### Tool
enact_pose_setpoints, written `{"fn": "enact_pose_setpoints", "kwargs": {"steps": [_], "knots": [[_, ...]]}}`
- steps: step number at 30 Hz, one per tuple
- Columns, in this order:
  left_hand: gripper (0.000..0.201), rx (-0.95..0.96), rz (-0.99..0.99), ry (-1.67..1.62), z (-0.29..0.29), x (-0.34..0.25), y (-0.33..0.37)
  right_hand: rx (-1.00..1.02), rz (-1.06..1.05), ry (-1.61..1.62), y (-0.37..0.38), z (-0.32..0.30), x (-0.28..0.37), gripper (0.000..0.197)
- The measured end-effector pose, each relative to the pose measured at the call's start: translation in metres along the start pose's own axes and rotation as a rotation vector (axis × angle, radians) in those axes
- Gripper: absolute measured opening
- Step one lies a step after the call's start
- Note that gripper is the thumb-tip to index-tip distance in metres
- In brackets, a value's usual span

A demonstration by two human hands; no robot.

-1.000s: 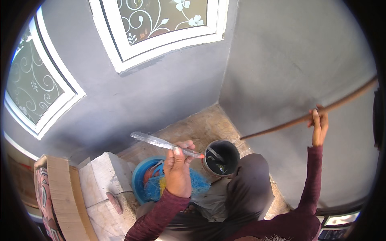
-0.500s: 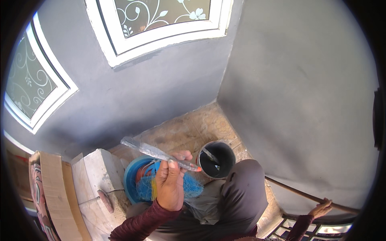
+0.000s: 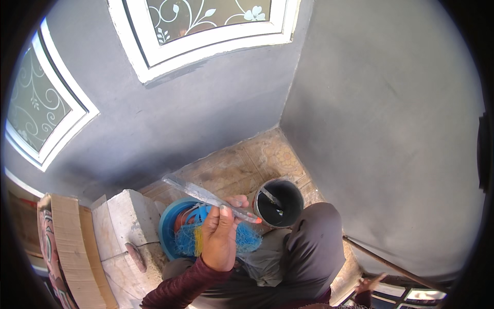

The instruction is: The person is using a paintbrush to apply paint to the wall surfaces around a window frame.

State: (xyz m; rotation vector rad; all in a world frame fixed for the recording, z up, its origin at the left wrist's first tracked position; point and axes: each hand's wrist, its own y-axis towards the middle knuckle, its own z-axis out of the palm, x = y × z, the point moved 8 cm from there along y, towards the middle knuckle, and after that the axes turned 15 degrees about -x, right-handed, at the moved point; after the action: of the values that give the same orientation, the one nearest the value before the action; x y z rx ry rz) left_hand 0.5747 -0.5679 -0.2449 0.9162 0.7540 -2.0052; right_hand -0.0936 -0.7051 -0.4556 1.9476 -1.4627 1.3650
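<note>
My left hand (image 3: 218, 239) is closed round a long, flat, silvery-grey blade-like piece (image 3: 193, 192) with an orange tip, raised slanting over a blue basin (image 3: 167, 239). What kind of tool it is, I cannot make out. Blue mesh netting (image 3: 247, 239) with a yellow strand spills from the basin towards my lap, partly hidden by my hand. At the lower right, my right hand (image 3: 369, 283) has its fingers spread and holds nothing. It is just below a brown pole (image 3: 393, 266) that slants along the right wall, apart from it.
A dark bucket (image 3: 280, 208) with a flat stick inside stands past my knee (image 3: 316, 232). On the left are a white tiled block (image 3: 126, 219) with an oval reddish stone-like piece (image 3: 135, 256) and a cardboard box (image 3: 72, 242). Grey walls (image 3: 381, 103) meet in the corner.
My right hand has let go of the brown pole and drawn back to the left and down. The pole's outer end sits lower. My left hand keeps its hold on the grey piece.
</note>
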Motion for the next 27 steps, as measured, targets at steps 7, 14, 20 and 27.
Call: {"fn": "enact_pose_setpoints", "kwargs": {"steps": [7, 14, 20, 27], "knots": [[0.028, 0.129, -0.138, -0.021, 0.015, 0.023, 0.002, 0.982, -0.702, 0.347, -0.33, 0.133, 0.215, 0.026], [0.032, 0.221, -0.411, -0.132, 0.032, 0.052, -0.014, 1.817, -1.91, 0.251, -0.567, 0.111, 0.234, 0.072], [0.053, 0.277, -0.499, -0.194, 0.038, 0.062, -0.009, 1.936, -1.877, 0.38, -0.58, 0.105, 0.218, 0.082], [0.045, 0.333, -0.507, -0.176, 0.046, 0.052, -0.008, 1.573, -2.208, 0.3, -0.57, 0.115, 0.206, 0.067]]}}
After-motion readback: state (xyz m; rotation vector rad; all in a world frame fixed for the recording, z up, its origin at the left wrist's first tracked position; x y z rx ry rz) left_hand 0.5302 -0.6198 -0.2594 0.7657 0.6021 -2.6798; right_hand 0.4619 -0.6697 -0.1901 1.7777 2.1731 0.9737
